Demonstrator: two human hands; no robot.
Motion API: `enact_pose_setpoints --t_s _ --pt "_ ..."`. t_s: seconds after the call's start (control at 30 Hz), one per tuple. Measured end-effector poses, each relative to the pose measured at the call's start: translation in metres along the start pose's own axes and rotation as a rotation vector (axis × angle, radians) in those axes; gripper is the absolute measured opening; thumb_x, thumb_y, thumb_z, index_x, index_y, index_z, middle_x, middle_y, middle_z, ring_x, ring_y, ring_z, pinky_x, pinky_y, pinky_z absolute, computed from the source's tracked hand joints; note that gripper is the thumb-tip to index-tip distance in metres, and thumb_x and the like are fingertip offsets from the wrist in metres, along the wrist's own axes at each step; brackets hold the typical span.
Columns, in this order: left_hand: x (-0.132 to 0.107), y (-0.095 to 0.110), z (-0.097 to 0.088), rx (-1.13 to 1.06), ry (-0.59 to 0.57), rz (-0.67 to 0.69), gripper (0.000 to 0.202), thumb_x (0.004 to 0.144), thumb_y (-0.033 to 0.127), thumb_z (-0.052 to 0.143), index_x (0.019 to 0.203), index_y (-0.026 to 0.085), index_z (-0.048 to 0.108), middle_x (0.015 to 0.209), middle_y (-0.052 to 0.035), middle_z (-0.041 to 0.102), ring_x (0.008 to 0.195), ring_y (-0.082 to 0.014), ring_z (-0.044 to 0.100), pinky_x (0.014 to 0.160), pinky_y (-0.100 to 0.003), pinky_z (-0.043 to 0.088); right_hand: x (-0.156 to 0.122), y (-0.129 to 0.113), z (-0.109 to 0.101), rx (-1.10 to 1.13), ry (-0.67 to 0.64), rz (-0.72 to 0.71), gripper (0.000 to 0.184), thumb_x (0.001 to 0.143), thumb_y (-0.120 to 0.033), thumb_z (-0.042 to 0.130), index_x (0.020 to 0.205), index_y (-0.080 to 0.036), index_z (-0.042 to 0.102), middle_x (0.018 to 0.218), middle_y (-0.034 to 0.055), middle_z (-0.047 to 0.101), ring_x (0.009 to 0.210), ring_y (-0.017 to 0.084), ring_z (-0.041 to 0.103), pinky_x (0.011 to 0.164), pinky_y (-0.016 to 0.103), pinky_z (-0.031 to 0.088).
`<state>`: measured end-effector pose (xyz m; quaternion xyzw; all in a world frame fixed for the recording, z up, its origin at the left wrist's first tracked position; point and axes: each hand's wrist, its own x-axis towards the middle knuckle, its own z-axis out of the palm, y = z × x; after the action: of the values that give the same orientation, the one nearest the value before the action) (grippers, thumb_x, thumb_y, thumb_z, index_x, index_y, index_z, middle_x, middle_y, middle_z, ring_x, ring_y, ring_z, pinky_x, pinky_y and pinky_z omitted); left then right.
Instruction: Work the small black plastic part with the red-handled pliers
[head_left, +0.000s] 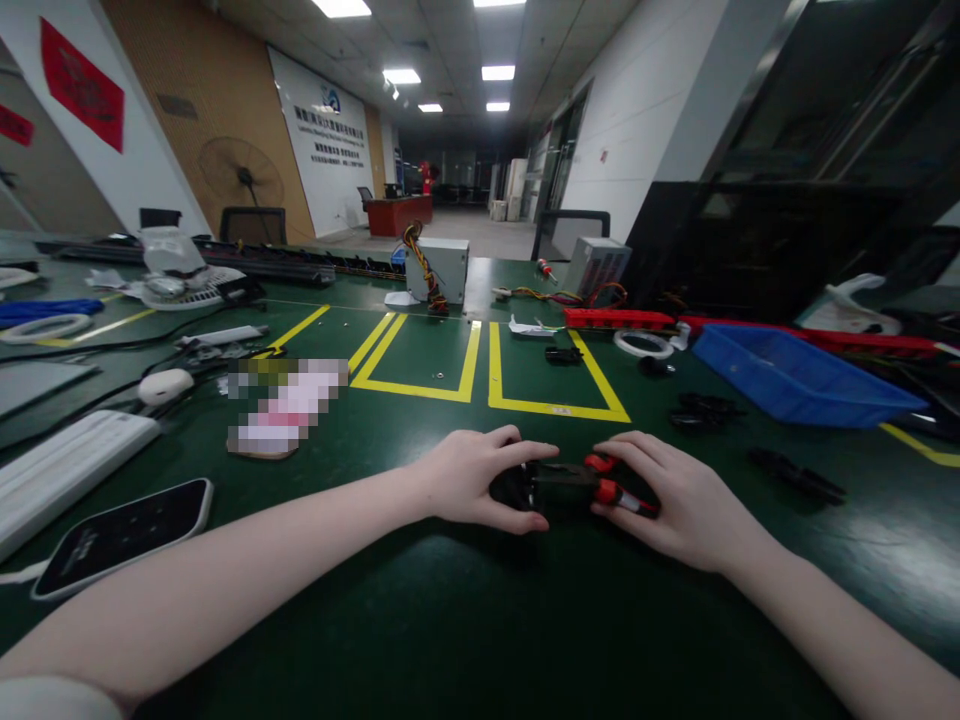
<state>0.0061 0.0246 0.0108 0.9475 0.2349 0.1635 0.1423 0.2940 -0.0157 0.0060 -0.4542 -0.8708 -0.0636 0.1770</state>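
In front of me, just above the green tabletop or on it, is a dark block-shaped part (566,482). My left hand (480,478) curves its thumb and fingers around the black left end of this part. At the other end, red-and-black handles (616,494) of what looks like a hand tool stick out to the right. My right hand (667,490) closes its thumb and fingers around those handles. Whether the handles and the dark part are joined I cannot tell, because shadow and fingers hide the meeting point.
Yellow tape outlines (420,390) mark the table beyond my hands. A blue tray (802,375) and black clips (795,475) lie to the right. On the left are a phone-like device (124,535), a white power strip (71,475) and cables. A metal power supply box (446,272) stands behind.
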Motion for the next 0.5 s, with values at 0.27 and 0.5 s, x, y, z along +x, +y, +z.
enact_pose_setpoints --t_s 0.27,0.5 --pt "-0.0016 0.0037 -0.0029 0.006 -0.015 0.013 0.082 0.083 0.064 0.06 0.149 0.025 0.031 0.118 -0.008 0.059 0.083 -0.0209 0.065 0.07 -0.029 0.049 -0.0017 -0.0007 0.0008 -0.069 0.091 -0.032 0.047 0.083 -0.05 0.063 0.117 -0.018 0.058 0.111 0.0135 0.066 0.095 0.027 0.066 0.079 0.04 0.054" --pt "-0.0028 0.0047 -0.0036 -0.02 0.017 0.004 0.075 0.083 0.062 0.064 0.143 0.024 0.042 0.115 -0.0059 0.059 0.083 -0.0201 0.064 0.072 -0.029 0.049 -0.0026 0.0034 0.0013 -0.11 0.214 -0.16 0.051 0.08 -0.047 0.067 0.12 -0.017 0.058 0.108 0.0142 0.066 0.095 0.027 0.065 0.079 0.04 0.054"
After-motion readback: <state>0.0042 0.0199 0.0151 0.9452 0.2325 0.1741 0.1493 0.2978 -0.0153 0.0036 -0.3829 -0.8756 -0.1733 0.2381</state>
